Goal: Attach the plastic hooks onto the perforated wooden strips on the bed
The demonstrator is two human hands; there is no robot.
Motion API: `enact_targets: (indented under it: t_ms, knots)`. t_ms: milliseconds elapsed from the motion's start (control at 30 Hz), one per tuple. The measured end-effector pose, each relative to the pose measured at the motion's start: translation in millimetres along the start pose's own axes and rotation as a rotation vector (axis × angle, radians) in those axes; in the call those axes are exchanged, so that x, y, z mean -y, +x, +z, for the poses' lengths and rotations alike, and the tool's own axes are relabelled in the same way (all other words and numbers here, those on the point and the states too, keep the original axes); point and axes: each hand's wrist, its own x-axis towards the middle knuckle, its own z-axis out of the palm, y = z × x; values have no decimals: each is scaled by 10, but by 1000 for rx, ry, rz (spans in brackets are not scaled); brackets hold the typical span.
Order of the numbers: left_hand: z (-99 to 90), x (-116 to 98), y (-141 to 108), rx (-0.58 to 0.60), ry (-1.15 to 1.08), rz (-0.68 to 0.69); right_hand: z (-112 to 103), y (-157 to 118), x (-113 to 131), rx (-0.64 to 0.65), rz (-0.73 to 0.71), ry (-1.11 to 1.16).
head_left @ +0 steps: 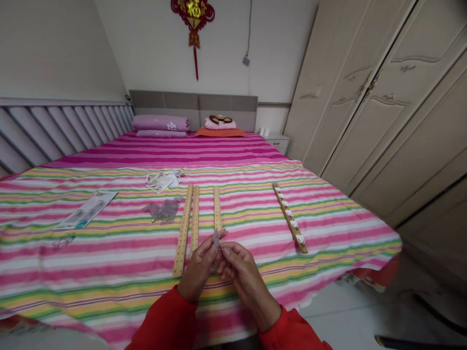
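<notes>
A small translucent, pale purple piece (216, 238) is pinched between the thumb and fingers of my left hand (202, 260). My right hand (239, 265) closes on its lower edge, where a tiny shiny bit shows; the fingers cover the rest. Just beyond my hands lie three pale wooden strips with rows of holes: one at the left (182, 233), one beside it (195, 218), and one (217, 206) whose near end my hands hide. Left of the strips is a heap of similar translucent pieces (164, 210).
On the striped bed cover (120, 262) lie a flat clear package (87, 210), a small clear bag (63, 240) and white tangled items (164, 181). A wooden strip with white pieces (290, 216) lies at right. Folded bedding (160, 123) sits by the headboard; wardrobes (365, 97) stand right.
</notes>
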Motion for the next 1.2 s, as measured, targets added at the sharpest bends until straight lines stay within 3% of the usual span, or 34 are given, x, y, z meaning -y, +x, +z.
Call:
enact_targets:
  t_ms: [200, 367, 500, 700, 967, 1067, 1200]
  knots:
    - [-6, 78, 7, -31, 104, 35, -26, 11, 18, -57, -125, -109]
    - [77, 71, 16, -22, 189, 19, -89, 26, 21, -69, -146, -168]
    - [101, 84, 77, -21, 159, 8, -121, 116, 38, -136, -125, -156]
    - [71, 222, 156, 25, -104, -31, -144, 241, 25, -144, 12, -37]
    - [-4, 231, 214, 2, -48, -72, -223, 304, -22, -176, 55, -33]
    - [-58, 167, 282, -44, 84, -49, -229, 349, 9, -174, 28, -79]
    - [-131, 55, 392, -198, 236, -30, -263, 453, 13, -194, -26, -187]
